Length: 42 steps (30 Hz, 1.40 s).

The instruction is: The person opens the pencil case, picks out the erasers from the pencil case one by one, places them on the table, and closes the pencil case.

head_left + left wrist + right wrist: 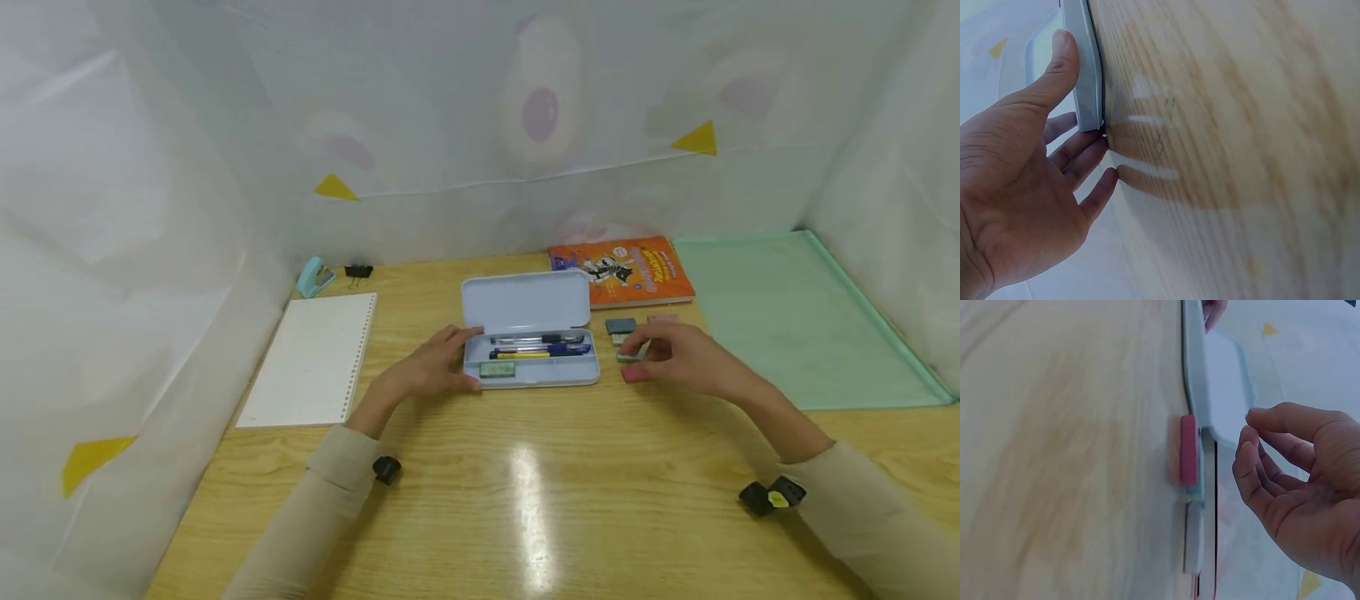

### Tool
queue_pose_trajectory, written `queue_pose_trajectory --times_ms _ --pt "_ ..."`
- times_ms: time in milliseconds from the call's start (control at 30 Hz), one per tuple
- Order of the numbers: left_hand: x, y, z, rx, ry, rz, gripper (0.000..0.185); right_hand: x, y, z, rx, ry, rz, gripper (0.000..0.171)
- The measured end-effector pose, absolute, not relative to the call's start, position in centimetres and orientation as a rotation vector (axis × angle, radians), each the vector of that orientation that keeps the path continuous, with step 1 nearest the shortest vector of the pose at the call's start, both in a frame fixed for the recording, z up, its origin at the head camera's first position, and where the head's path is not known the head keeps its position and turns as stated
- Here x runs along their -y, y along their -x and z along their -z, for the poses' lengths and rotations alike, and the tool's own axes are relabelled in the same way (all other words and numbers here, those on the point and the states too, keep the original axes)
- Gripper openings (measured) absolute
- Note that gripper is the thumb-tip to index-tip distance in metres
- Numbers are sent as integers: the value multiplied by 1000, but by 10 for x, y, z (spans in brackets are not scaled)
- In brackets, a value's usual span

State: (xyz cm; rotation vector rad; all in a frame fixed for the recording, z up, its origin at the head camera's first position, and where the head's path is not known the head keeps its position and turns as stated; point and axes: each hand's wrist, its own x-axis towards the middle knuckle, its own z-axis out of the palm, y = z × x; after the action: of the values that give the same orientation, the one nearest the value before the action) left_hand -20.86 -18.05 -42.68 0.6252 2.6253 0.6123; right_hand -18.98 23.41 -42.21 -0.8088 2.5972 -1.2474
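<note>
An open light-blue pencil case (577,377) lies mid-table with its lid (525,302) standing up behind it. Inside are several pens (538,346) and a green eraser (497,369). My left hand (463,358) rests against the case's left end, with the straight thumb (1063,56) along the case wall (1088,81). My right hand (637,354) hovers just right of the case over loose erasers. These are a pink eraser (633,374) (1189,450), a pale eraser (1194,537) and a grey-blue eraser (620,326). The right hand's fingers (1249,428) are loosely curled and hold nothing.
A spiral notebook (311,358) lies at the left, with a small blue stapler (315,277) and a black binder clip (358,271) behind it. An orange book (622,271) and a green mat (787,317) lie at the back right. White sheeting walls the wooden table (525,500).
</note>
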Motion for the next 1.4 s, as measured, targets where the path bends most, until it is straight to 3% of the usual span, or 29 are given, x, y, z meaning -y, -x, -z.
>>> queue_pose_trajectory --times_ms 300,767,1000,1400 --pt "182 209 429 -2619 -644 -630 94 -181 197 423 -2469 924 1259 19" --pt "182 209 430 -2619 -647 -638 94 -98 197 430 -2365 1161 1124 29" --pt "182 209 430 -2619 -649 -634 93 -81 198 431 -2438 1246 1005 29" --pt "182 210 429 -2629 -645 -627 93 -84 196 426 -2521 1095 1036 20"
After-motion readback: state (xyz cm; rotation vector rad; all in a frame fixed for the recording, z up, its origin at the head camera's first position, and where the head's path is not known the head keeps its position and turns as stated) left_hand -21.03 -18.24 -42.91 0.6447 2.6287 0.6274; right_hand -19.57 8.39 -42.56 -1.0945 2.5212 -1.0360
